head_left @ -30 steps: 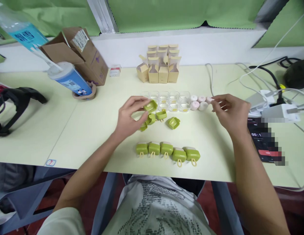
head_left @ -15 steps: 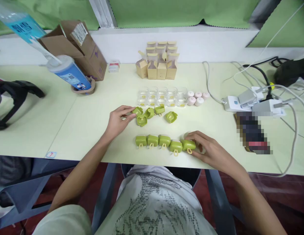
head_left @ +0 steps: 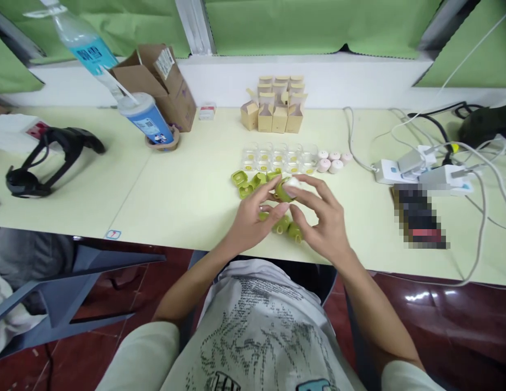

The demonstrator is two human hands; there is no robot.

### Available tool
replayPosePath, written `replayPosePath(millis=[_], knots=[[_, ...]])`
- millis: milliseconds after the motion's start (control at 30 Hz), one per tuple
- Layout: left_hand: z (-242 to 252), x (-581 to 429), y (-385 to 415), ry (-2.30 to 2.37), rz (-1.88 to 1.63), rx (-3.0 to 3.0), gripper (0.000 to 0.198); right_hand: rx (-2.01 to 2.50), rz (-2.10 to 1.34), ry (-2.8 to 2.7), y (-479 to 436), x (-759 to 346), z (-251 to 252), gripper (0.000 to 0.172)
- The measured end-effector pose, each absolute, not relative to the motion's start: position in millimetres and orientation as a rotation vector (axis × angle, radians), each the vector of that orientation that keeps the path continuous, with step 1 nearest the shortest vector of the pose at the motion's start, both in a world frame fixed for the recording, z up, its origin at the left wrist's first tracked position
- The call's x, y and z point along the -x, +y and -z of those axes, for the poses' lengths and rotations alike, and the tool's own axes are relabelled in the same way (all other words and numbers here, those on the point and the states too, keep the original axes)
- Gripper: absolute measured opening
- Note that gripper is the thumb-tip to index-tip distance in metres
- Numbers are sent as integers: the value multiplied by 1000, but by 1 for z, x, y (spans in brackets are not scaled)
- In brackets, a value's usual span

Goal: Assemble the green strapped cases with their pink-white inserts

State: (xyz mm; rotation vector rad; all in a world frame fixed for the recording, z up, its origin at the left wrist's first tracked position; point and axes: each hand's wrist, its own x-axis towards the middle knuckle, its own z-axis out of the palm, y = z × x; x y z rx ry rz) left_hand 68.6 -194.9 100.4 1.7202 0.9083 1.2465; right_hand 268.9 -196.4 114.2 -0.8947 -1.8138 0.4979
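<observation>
Both hands point(head_left: 253, 220) point(head_left: 325, 220) partly hide a green case point(head_left: 281, 191), apparently white-topped.

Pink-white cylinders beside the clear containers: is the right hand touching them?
Apart. The head view shows a narrow strip of table between the right hand and the pink-white cylinders.

Free tabletop point(head_left: 187, 190) left of the green cups point(head_left: 238, 177), clear trays point(head_left: 278, 158) and pink cylinders point(head_left: 335, 166) barring ahead — power strip point(head_left: 386, 172) rightward

An open cardboard box point(head_left: 182, 100) stands near the white wall point(head_left: 226, 81); a blue cup point(head_left: 149, 124) sits beside it; a black headset point(head_left: 67, 142) occupies the tabletop point(head_left: 187, 190) at left; a pixelated phone point(head_left: 419, 217) lies near the power strip point(head_left: 388, 172).
</observation>
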Motion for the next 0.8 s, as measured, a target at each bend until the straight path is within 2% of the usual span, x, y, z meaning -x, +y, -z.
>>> replayPosePath(millis=[133, 233, 367, 467, 700, 800], knots=[[-94, -69, -185, 1021, -1418, -1788, 38, 881, -411, -1789, -196, -260, -108, 34], [-90, -69, -183, 1065, -1491, -1883, 29, 914, -413, -1798, -189, -266, -98, 47], [-84, -72, -184, 1153, -1519, -2037, 31, 907, -120, -1978, -183, -272, -88, 53], [-83, -70, -181, 1188, -1521, -2296, 31, 893, 53, -2045, -185, -272, -86, 65], [-88, -61, -174, 1021, -1575, -2583, 27, 882, 189, -2104, -195, -275, -94, 81], [-89, -59, -177, 1045, -1545, -2730, 32, 877, 235, -2127, -197, -274, -97, 83]])
